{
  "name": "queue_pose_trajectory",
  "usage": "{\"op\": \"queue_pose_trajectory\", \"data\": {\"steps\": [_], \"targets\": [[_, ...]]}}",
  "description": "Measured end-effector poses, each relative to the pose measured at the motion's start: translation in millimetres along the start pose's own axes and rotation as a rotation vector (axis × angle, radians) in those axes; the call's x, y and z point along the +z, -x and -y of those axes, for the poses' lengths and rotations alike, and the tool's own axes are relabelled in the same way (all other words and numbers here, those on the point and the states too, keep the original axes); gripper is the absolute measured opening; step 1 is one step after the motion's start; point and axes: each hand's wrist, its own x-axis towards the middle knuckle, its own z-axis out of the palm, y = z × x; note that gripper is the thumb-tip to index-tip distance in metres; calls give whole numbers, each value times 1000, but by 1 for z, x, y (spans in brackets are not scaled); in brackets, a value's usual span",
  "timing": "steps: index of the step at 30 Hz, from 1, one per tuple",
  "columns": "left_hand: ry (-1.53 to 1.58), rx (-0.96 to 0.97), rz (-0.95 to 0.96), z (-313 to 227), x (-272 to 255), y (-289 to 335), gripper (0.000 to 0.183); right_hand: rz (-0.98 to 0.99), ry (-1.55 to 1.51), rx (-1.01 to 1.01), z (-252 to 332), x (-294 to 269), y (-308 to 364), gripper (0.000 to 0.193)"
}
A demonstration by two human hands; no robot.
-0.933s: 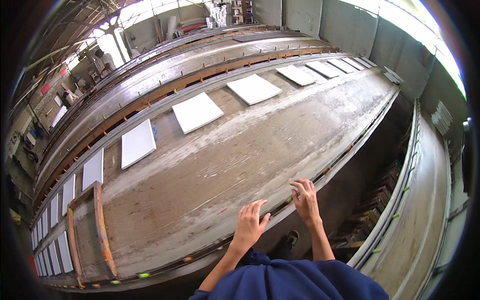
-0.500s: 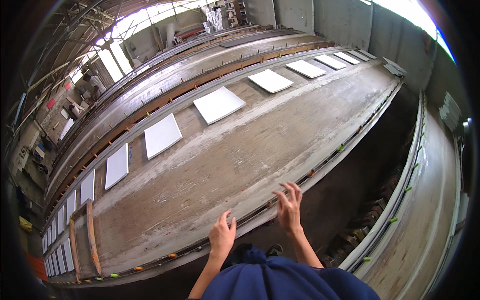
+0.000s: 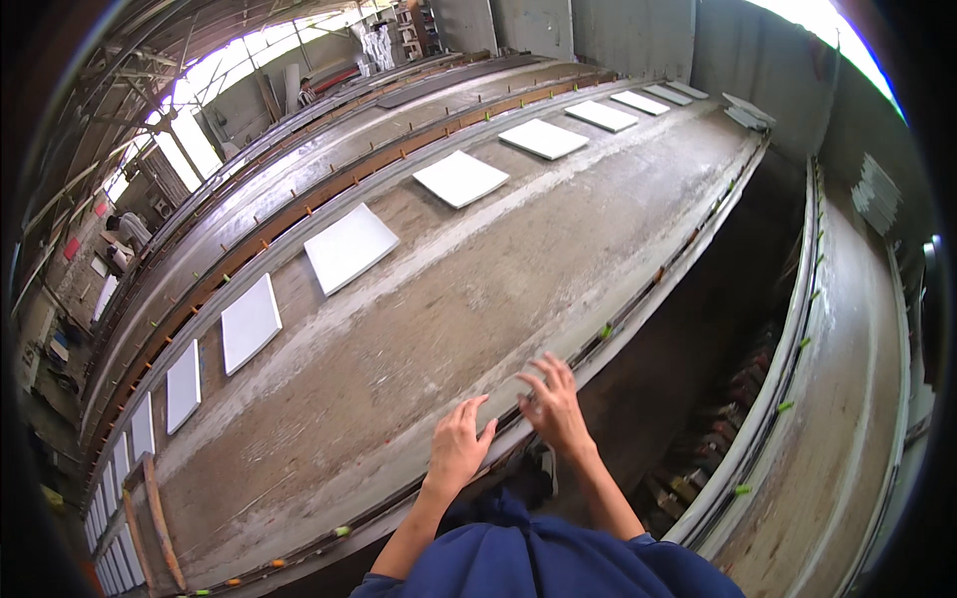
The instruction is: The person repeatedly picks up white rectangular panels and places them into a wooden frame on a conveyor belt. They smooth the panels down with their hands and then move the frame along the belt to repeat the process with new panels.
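Note:
My left hand [image 3: 462, 439] is raised over the near edge of a long brown table [image 3: 399, 349], fingers loosely bent and thumb apart, with nothing in it. Just right of it my right hand [image 3: 554, 407] hovers by the same edge, its fingers spread and curved, holding nothing I can make out. Neither hand plainly touches the table. Along the table's far side lies a row of white rectangular sheets or panels, among them one [image 3: 349, 246] beyond my hands and another [image 3: 462, 179] farther right.
A worn wooden frame [image 3: 159, 518] lies at the table's left end, beside more white panels. Green and orange clips line the table edges, one green clip [image 3: 605, 331] near my right hand. A dark aisle separates another long table [image 3: 847, 399] on the right. A person [image 3: 130, 229] is far left.
The table and its panels have slid left and downward in view, so I have shifted to the right along it. My two hands have come closer together.

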Motion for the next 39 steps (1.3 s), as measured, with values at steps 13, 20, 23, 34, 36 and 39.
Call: {"op": "queue_pose_trajectory", "data": {"steps": [13, 20, 23, 34, 36, 39], "targets": [[384, -207, 199, -44, 62, -95, 30, 431, -128, -353, -111, -62, -94, 42], [290, -307, 190, -107, 103, -164, 36, 960, -130, -217, -227, -103, -153, 39], [215, -374, 245, -140, 134, -195, 37, 1147, -184, -160, -268, -132, -167, 39], [279, -371, 380, -246, 229, -315, 32, 1083, -139, -178, -424, -231, -240, 39], [399, -495, 304, -260, 224, -340, 35, 921, -160, -286, -450, -234, -250, 39], [351, -517, 256, -281, 223, -376, 42, 739, -97, -332, -482, -245, -261, 40]]}}
